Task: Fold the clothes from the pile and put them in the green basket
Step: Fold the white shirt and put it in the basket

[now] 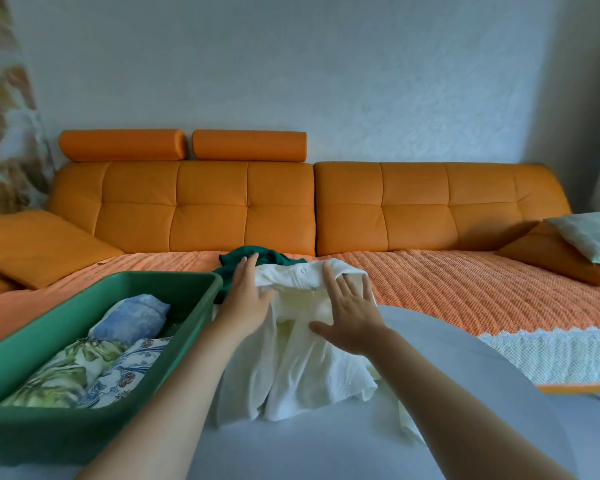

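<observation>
Item under work: a cream-white knitted cotton garment [291,368] with a snap fastener near its top hem. It lies spread at the far edge of the pale grey round-edged table [430,427], its upper part reaching onto the orange quilted sofa cover [465,285].

Left hand [246,299]: fingers straight, palm flat on the garment's left upper edge, nothing grasped. Right hand [352,317]: fingers spread, palm pressing the garment's middle, nothing grasped.

A dark green crumpled cloth garment [257,258] sits just behind, touching the cream one; it appears to be what remains of the pile. The green rectangular plastic basket [101,282] stands at the table's left edge and holds folded floral-print fabrics [84,372].

Assessment: the garment is judged light, limp and creasing readily (several ridges show in the lower half). It will not hold a shape unaided. Smoothing flat with the palms is advisable, then pinching at the shoulder corners or side seams to turn a fold. The lower portion looks bunched towards the near side and may drag during folding.
</observation>
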